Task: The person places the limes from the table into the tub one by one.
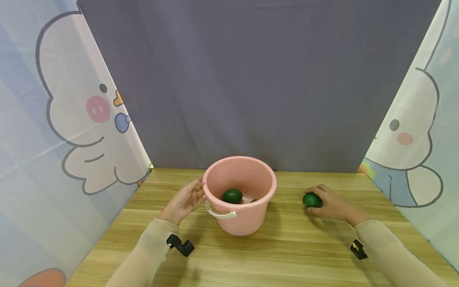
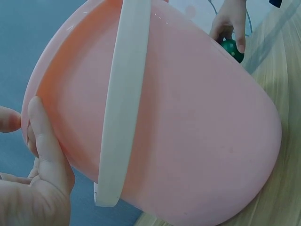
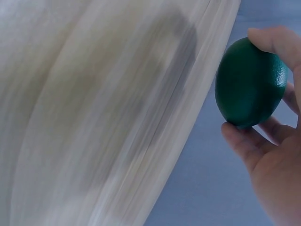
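Note:
A pink bucket [image 1: 247, 219] with a white handle [image 1: 221, 215] stands upright on the wooden table. My left hand [image 1: 187, 200] grips its rim on the left side, and the left wrist view shows the thumb [image 2: 44, 134] along the outside under the lip. Off to the bucket's right, my right hand [image 1: 331, 204] holds a smooth, dark green oval fruit [image 1: 311, 200] between thumb and fingers. The right wrist view shows that fruit [image 3: 249, 84] pinched at its two sides. Inside the bucket lies a similar green fruit [image 1: 232, 196]; part of another green thing [image 1: 254, 200] shows behind the near rim.
The light wooden table [image 1: 287, 255] ends at a dark grey cloth [image 1: 251, 87] behind the bucket. Curtains with cartoon animals [image 1: 89, 99] hang at both sides. Each wrist carries a black camera mount [image 1: 180, 244].

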`<state>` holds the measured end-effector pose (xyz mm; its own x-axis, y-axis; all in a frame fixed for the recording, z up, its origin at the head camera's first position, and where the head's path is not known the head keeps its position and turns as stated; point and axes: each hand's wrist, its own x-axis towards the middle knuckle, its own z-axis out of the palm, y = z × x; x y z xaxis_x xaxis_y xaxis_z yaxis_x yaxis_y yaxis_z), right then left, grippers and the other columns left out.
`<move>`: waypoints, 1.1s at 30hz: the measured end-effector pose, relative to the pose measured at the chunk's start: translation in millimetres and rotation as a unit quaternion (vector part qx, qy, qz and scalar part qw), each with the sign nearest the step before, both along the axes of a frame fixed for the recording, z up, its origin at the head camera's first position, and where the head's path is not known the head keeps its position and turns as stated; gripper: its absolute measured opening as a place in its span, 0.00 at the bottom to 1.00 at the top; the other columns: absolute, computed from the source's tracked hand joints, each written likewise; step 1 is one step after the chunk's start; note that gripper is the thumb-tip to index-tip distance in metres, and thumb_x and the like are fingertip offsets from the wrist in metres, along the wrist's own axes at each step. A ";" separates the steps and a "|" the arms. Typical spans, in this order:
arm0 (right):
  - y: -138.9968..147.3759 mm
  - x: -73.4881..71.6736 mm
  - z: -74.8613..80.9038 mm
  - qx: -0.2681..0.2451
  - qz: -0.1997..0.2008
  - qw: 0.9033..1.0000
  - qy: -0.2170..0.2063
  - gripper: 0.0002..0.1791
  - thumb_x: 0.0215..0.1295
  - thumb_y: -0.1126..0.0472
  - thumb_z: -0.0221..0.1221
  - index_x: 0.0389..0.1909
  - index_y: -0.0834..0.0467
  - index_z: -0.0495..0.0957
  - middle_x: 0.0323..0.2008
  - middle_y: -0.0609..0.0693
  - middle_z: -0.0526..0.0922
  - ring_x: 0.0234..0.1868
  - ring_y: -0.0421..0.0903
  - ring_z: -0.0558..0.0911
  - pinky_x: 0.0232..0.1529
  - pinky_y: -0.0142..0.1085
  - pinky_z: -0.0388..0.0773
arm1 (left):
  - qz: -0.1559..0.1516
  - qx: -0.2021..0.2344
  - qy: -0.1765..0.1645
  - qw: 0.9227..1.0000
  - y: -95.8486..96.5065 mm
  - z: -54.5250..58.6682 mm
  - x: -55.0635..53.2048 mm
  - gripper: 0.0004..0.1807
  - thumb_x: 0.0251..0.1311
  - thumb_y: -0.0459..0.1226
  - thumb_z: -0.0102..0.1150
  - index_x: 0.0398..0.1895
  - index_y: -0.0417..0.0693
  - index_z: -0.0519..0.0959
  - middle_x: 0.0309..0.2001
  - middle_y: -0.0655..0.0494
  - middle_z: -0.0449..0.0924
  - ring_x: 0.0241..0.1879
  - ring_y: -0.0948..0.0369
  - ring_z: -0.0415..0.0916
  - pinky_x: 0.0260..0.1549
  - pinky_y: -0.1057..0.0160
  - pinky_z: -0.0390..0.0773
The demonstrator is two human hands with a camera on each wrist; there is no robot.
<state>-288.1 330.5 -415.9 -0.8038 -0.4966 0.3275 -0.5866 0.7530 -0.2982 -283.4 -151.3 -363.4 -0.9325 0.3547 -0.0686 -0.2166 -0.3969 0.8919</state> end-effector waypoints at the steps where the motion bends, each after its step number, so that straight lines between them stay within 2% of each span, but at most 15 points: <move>1: -0.5 0.0 0.4 0.000 0.001 1.000 0.001 0.31 0.54 0.57 0.75 0.58 0.60 0.76 0.48 0.59 0.75 0.43 0.53 0.79 0.38 0.47 0.84 | 0.000 0.000 0.001 1.000 0.1 -0.1 0.1 0.29 0.68 0.31 0.42 0.72 0.37 0.52 0.53 0.50 0.69 0.34 0.68 0.77 0.31 0.78 0.82; 6: -3.4 1.4 3.9 -0.003 0.006 1.000 0.004 0.31 0.55 0.56 0.75 0.58 0.59 0.76 0.49 0.58 0.75 0.44 0.51 0.79 0.38 0.44 0.85 | -0.002 0.005 0.004 1.000 0.7 0.6 0.5 0.24 0.68 0.31 0.43 0.66 0.39 0.58 0.52 0.50 0.70 0.35 0.68 0.78 0.32 0.77 0.82; 12: -9.8 5.2 8.5 0.001 0.012 1.000 0.026 0.29 0.55 0.59 0.74 0.58 0.58 0.77 0.48 0.56 0.75 0.44 0.50 0.78 0.38 0.43 0.85 | -0.011 0.022 0.010 1.000 1.2 -0.1 0.0 0.12 0.71 0.31 0.43 0.55 0.40 0.67 0.44 0.53 0.75 0.33 0.67 0.79 0.32 0.75 0.83; 23: -19.3 5.6 17.5 -0.003 0.028 0.999 0.038 0.29 0.54 0.61 0.74 0.58 0.56 0.77 0.48 0.54 0.75 0.45 0.50 0.77 0.38 0.42 0.84 | -0.005 0.031 0.007 0.999 1.5 -0.7 0.0 0.07 0.72 0.31 0.45 0.46 0.42 0.73 0.46 0.51 0.74 0.32 0.66 0.79 0.31 0.75 0.84; 26: -20.3 5.6 19.0 0.000 0.031 0.998 0.047 0.30 0.53 0.62 0.75 0.57 0.56 0.77 0.48 0.55 0.75 0.46 0.52 0.77 0.38 0.42 0.84 | -0.006 0.030 0.009 0.999 1.6 -0.6 0.0 0.07 0.72 0.31 0.45 0.48 0.41 0.72 0.47 0.51 0.74 0.33 0.66 0.79 0.31 0.75 0.84; 30: -21.7 6.2 22.0 0.000 0.039 0.998 0.058 0.30 0.52 0.63 0.75 0.57 0.58 0.77 0.49 0.57 0.76 0.46 0.54 0.78 0.38 0.44 0.84 | -0.008 0.023 0.013 1.000 0.8 -0.7 -0.3 0.13 0.71 0.31 0.44 0.56 0.39 0.68 0.48 0.51 0.73 0.32 0.67 0.78 0.31 0.76 0.83; 33: -23.0 6.7 24.5 0.002 0.037 0.998 0.054 0.30 0.52 0.63 0.75 0.57 0.58 0.77 0.50 0.58 0.75 0.47 0.55 0.78 0.39 0.46 0.84 | -0.009 0.023 0.014 1.000 0.3 -0.8 -0.3 0.15 0.71 0.31 0.44 0.59 0.38 0.66 0.49 0.51 0.73 0.32 0.67 0.78 0.31 0.76 0.83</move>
<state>-281.4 307.5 -391.5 -0.7251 -0.5548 0.4079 -0.6694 0.7069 -0.2283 -283.7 -151.0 -364.2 -0.9269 0.3743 -0.0256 -0.1992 -0.4331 0.8790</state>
